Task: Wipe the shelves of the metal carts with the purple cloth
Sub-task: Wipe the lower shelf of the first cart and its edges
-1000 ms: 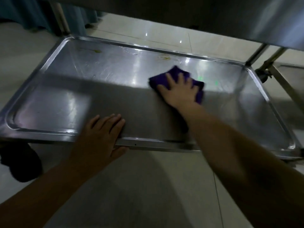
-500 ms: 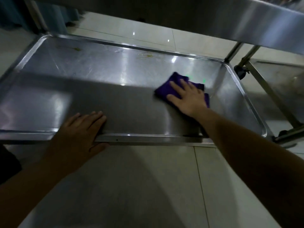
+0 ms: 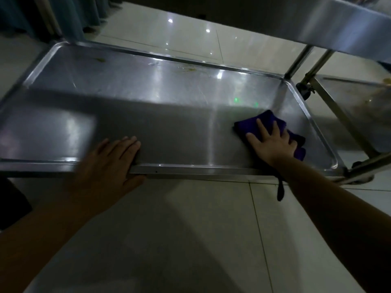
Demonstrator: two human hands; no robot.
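The low shelf [image 3: 148, 106] of a metal cart fills the view, a shallow steel tray with a raised rim. My right hand [image 3: 271, 141] lies flat on the purple cloth [image 3: 266, 121], pressing it onto the shelf near the right front corner. My left hand [image 3: 110, 161] rests palm down over the front rim, fingers spread on the steel, holding nothing. Yellowish smears [image 3: 188, 69] mark the shelf near its far rim.
The cart's upper shelf [image 3: 317, 20] overhangs the top of the view, carried by metal posts [image 3: 298, 60] at the right. A second cart's shelf [image 3: 359, 106] stands to the right. Pale tiled floor [image 3: 190, 229] lies below and beyond. A dark curtain [image 3: 69, 15] hangs at far left.
My right hand has slid the cloth from the middle of the shelf to the right and toward the front rim. My left hand has stayed on the front edge.
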